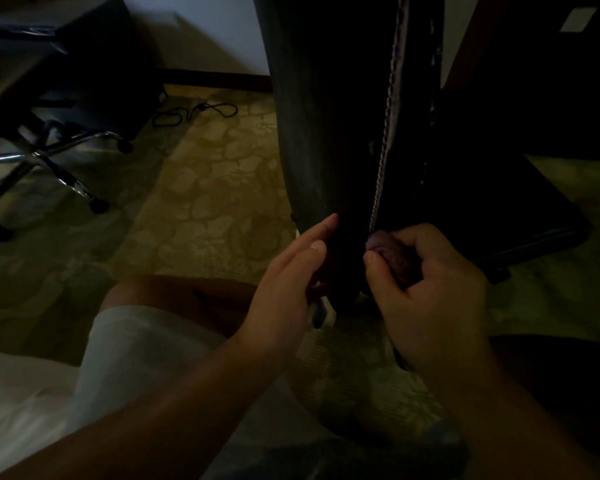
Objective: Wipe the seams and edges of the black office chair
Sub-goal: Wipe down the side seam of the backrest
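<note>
Fingers (378,261) of our right hand (426,292) are pinching a pinkish cloth (383,245) at the stitched seam (381,157) low on the black office chair (326,116); our left hand's (288,289) are lying straight, steadying its edge. Next, we judge, we are rubbing along that seam.
</note>
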`<state>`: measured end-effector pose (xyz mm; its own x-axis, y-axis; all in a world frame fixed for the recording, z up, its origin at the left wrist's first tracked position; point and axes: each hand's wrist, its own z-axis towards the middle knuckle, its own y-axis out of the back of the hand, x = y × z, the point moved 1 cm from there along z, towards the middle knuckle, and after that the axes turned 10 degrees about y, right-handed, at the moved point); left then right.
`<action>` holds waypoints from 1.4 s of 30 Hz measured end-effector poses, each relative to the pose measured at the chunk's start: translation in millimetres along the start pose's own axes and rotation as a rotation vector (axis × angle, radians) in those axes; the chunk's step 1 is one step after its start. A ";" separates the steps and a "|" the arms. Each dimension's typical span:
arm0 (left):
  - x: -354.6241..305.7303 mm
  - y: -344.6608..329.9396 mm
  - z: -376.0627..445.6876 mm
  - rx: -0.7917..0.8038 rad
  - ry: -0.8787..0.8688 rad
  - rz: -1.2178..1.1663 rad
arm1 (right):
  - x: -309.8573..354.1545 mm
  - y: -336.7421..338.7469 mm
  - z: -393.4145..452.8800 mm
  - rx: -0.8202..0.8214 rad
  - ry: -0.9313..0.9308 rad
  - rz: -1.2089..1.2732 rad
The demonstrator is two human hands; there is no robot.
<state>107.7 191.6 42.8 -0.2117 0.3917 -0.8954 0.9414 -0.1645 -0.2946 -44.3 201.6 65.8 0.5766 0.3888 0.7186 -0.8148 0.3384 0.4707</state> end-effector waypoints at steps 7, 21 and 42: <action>-0.1 0.9 -2.5 -0.033 0.012 0.043 | 6.5 -6.6 -3.7 0.083 0.085 -0.007; -0.9 -1.2 -3.6 -0.047 0.037 0.052 | -5.5 2.3 5.0 -0.050 -0.067 0.009; 3.0 -0.9 -4.5 -0.012 0.029 -0.007 | 3.1 -5.6 1.3 0.072 0.055 -0.046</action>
<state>107.4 197.1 41.9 -0.2110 0.4189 -0.8832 0.9429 -0.1509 -0.2968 -38.0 199.8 66.0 0.6145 0.4210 0.6672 -0.7884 0.2951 0.5398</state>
